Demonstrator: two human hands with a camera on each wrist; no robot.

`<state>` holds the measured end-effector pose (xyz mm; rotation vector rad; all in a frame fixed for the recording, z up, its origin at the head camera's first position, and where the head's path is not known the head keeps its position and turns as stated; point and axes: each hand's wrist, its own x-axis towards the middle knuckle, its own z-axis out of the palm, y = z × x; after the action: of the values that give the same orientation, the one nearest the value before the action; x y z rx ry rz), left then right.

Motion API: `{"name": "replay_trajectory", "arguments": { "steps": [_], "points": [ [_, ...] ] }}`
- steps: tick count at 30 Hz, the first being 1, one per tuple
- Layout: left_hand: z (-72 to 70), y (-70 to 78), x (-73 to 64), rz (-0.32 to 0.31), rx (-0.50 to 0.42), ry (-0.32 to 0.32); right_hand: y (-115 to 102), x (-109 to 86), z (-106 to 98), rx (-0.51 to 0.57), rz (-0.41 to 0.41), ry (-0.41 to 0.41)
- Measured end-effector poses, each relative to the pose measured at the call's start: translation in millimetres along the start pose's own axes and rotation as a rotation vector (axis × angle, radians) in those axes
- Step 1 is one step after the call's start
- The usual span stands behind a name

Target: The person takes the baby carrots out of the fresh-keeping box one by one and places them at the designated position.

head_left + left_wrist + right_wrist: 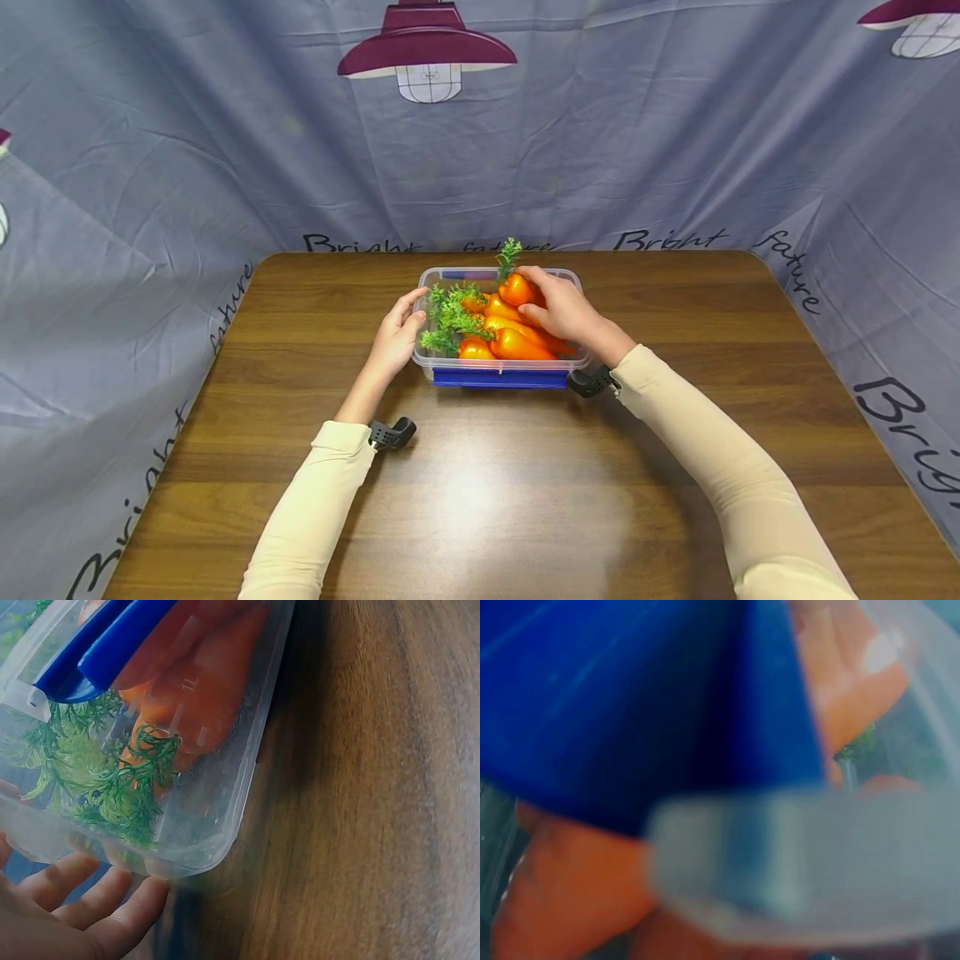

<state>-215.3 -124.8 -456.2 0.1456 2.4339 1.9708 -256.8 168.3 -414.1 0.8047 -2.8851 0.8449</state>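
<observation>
A clear plastic box (498,364) with blue clip flaps holds several glossy orange carrots (522,344) with feathery green tops (453,320). My right hand (564,310) reaches over the box's right side and grips a carrot (516,290), whose green top points away from me. That carrot lies above the others. At the box's left end, my left hand (395,337) rests its extended fingers against the outer wall. The left wrist view shows those fingertips touching the clear wall (199,862) near a corner. A blue flap (630,697), close and blurred, hides my right hand in the right wrist view.
The box stands on a brown wooden table (480,467), near its far edge. Behind and beside the table hangs a grey-blue curtain (480,183) with printed lamps and lettering. A black wrist camera mount (392,433) juts from my left sleeve.
</observation>
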Motion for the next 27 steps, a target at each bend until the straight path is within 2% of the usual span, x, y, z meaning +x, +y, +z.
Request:
{"name": "replay_trajectory", "arguments": {
  "steps": [17,23,27],
  "points": [
    [0.7,-1.3,-0.4,-0.005,0.002,-0.001,0,-5.8,-5,0.206,-0.016,0.101],
    [1.1,-2.1,0.0,-0.003,-0.027,0.004,-6,-7.3,-12,0.268,0.03,0.092],
    [0.7,-2.6,0.1,-0.003,-0.038,0.0,-8,-7.1,-20,0.348,0.082,0.095]
  ]
}}
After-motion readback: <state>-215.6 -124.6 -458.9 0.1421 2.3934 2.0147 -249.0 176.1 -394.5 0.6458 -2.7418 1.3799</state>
